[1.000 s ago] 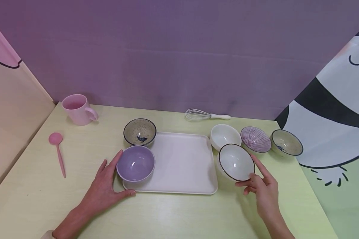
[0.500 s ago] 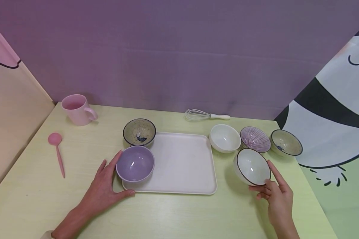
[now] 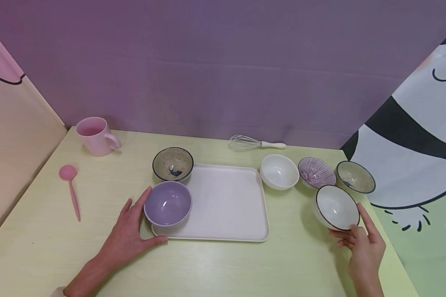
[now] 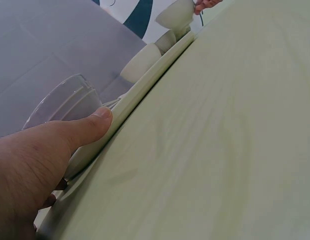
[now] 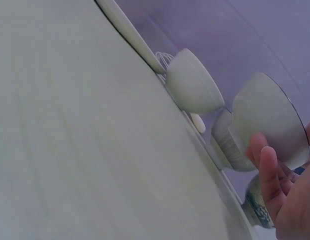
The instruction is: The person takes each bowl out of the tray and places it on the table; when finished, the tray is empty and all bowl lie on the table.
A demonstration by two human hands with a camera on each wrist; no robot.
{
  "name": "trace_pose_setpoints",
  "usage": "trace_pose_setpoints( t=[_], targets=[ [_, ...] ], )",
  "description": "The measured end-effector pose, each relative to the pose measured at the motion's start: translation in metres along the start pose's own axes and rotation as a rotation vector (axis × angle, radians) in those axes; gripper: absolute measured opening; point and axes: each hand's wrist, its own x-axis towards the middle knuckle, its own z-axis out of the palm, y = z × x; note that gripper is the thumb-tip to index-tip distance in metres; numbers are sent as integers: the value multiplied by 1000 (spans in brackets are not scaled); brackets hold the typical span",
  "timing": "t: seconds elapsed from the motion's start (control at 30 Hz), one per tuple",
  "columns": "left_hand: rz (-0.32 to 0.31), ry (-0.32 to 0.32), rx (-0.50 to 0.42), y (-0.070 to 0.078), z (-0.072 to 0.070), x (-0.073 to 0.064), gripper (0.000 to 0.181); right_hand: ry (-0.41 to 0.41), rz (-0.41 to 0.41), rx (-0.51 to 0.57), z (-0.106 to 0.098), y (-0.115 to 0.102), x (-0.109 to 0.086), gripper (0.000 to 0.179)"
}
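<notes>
My right hand [image 3: 368,249] holds a white bowl with a dark brown rim [image 3: 338,207], thumb at the rim and other fingers against its side and underneath. In the right wrist view this bowl [image 5: 267,120] hangs tilted above the table. My left hand [image 3: 131,233] lies spread beside a purple bowl [image 3: 168,203], index fingertip right at the bowl's left side. Its thumb reaches along the front left corner of the white tray [image 3: 228,206], on which the purple bowl stands. In the left wrist view the thumb [image 4: 90,127] overlaps the bowl.
A speckled bowl [image 3: 173,164] stands at the tray's back left corner. Right of the tray are a plain white bowl [image 3: 279,172], a purple-striped bowl [image 3: 317,172] and another speckled bowl [image 3: 355,177]. A whisk [image 3: 256,142] lies behind; a pink mug [image 3: 95,136] and pink spoon [image 3: 70,192] are left.
My right hand has carried the brown-rimmed bowl rightward, from beside the tray to in front of the striped and right-hand speckled bowls. The left hand has stayed in place.
</notes>
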Motion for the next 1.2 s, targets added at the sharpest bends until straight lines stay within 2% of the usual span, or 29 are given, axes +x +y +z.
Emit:
trace_pose_setpoints(
  t=[0.13, 0.3, 0.47, 0.6, 0.9, 1.2],
  targets=[
    [-5, -3, -4, 0, -1, 0, 138, 55, 10, 19, -8, -2, 5, 65],
    [20, 9, 1, -1, 0, -1, 138, 102, 23, 40, -17, -3, 11, 63],
    [35, 18, 8, -1, 0, -1, 138, 124, -10, 40, -25, -3, 16, 63],
    [21, 9, 3, -1, 0, -1, 138, 151, -23, 24, -31, -2, 22, 63],
    [1, -9, -4, 0, 0, 0, 139, 172, 37, 1, -45, -2, 30, 62],
    [4, -6, -6, -1, 1, 0, 138, 176, 92, -52, -46, -3, 32, 62]
  ],
)
